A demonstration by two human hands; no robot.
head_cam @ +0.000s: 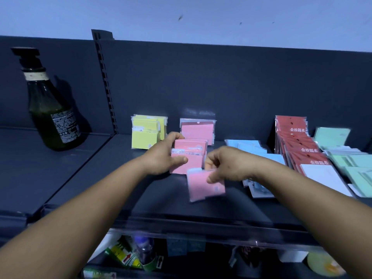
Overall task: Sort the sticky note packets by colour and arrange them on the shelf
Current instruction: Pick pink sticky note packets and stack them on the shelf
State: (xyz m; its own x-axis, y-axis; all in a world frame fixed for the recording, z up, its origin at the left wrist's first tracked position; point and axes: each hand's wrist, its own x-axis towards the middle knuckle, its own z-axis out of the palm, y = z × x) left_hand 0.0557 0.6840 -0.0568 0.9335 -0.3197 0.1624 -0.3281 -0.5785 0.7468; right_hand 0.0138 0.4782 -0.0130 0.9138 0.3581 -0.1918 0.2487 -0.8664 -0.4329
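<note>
My left hand (164, 156) grips a small stack of pink sticky note packets (191, 154) above the dark shelf (100, 174). Just to its right, my right hand (225, 166) pinches a single pink packet (203, 187), which hangs tilted and blurred below the stack. Behind the stack, another pink packet (198, 130) leans upright against the back panel. Yellow packets (148, 133) stand to its left. Blue packets (253, 151) lie flat to the right, partly hidden by my right forearm.
A dark green pump bottle (51, 109) stands on the left shelf section. Red packets (300, 146), a white pad (324, 178) and mint green packets (350, 160) fill the right end. A lower shelf holds assorted goods (132, 256).
</note>
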